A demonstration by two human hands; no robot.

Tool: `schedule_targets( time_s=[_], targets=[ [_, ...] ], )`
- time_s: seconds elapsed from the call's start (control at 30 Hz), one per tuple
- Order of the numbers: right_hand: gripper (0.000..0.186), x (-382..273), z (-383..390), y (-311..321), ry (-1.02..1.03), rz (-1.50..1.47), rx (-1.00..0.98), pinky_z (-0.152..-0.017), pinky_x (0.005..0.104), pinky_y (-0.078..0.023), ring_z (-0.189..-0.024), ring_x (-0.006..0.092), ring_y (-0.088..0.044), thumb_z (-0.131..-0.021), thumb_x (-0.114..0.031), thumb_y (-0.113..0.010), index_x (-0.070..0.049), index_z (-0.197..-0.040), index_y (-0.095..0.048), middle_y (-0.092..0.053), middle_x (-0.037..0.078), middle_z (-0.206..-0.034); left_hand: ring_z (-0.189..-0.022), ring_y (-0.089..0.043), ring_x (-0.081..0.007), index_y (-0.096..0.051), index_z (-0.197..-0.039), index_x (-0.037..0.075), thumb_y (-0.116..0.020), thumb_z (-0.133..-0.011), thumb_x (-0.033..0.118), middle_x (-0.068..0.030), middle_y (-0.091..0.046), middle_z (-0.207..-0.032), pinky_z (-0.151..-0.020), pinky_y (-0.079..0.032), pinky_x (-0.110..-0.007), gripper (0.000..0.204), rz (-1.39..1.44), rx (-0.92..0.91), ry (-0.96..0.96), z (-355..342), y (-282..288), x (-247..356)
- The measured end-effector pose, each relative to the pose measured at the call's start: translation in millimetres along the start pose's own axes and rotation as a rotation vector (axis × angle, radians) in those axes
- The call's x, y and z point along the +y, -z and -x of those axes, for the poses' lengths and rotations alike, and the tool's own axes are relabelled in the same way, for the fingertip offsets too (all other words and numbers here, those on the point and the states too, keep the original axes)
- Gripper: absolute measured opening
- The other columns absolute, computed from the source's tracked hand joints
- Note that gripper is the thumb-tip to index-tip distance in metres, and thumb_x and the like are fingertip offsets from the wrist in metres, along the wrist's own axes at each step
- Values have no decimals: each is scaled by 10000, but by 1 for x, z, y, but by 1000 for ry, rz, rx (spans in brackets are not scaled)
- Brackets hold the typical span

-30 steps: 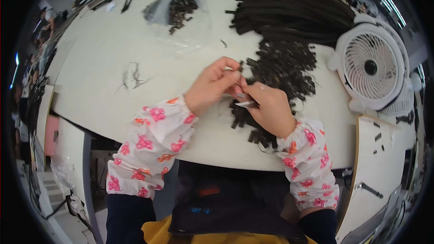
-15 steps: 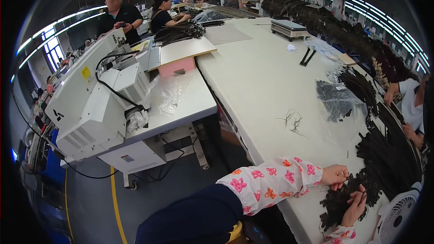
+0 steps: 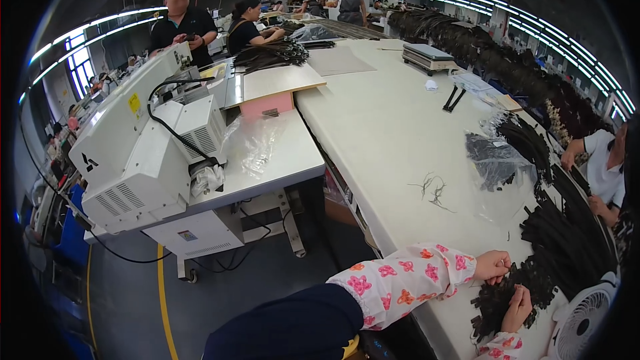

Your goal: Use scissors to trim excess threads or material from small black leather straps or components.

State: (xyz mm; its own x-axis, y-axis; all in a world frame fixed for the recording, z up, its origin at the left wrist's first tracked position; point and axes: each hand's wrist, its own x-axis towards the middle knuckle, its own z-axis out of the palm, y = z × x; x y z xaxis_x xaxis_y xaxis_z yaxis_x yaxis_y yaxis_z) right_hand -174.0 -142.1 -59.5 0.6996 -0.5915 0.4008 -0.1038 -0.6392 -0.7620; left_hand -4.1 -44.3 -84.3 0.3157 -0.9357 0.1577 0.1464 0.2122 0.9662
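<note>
Head view, left grip: the left hand is curling its fingers closed beside the heap; whether they are pinching anything, I cannot tell. Clock directions are running from this hand, 12 pointing up the view.
Right grip: at 5 o'clock the right hand is resting over the heap, fingers bent; what it is holding, if anything, I cannot tell.
Dark pieces: the short dark pieces are lying heaped on the table at 6 o'clock, spreading around toward 3.
Progress: judging by the heap's bulk, many pieces are probably waiting; which ones are finished is not showing.
Strips: long dark strips are lying bundled at 2 o'clock.
Fan: a white fan is standing at 4 o'clock.
Plastic: a clear bag is lying at 12 o'clock, dark stuff showing in it.
Threads: loose threads are lying at 11 o'clock.
Machine: a white machine is standing well apart, between 9 and 10 o'clock.
</note>
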Motion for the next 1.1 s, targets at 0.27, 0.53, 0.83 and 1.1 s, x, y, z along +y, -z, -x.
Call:
schedule_targets(
  time_s=[0.27, 0.53, 0.83, 1.1],
  targets=[
    [276, 2, -1, 2, 29, 81, -13, -652, 276, -416, -680, 147, -504, -886, -222, -512, 47, -884, -576, -577, 80, -748, -461, -507, -98, -462, -915, 10, -499, -845, 56, -52, -552, -615, -424, -417, -233, 91, -49, -4, -64, 2, -1, 1],
    [263, 6, -1, 2, 21, 64, -36, -663, 280, -424, -683, 148, -513, -873, -212, -522, 45, -871, -576, -583, 81, -744, -455, -501, -98, -458, -913, 9, -495, -838, 39, -54, -550, -606, -413, -402, -232, 88, -52, -11, -37, 2, -2, 2],
    [230, 8, -3, -1, 114, 78, -30, -611, 267, -411, -637, 139, -495, -847, -189, -540, 38, -852, -572, -558, 81, -711, -450, -500, -100, -449, -906, 3, -490, -836, 31, -58, -545, -596, -407, -397, -233, 85, -95, -24, -81, 3, -3, 1],
    [210, -1, 0, -3, 88, 51, -64, -604, 274, -413, -637, 148, -497, -813, -170, -571, 36, -851, -574, -562, 78, -715, -442, -499, -102, -456, -902, 0, -491, -833, 31, -64, -550, -594, -408, -399, -231, 83, -75, -4, -66, 2, -1, 3]
  ],
)
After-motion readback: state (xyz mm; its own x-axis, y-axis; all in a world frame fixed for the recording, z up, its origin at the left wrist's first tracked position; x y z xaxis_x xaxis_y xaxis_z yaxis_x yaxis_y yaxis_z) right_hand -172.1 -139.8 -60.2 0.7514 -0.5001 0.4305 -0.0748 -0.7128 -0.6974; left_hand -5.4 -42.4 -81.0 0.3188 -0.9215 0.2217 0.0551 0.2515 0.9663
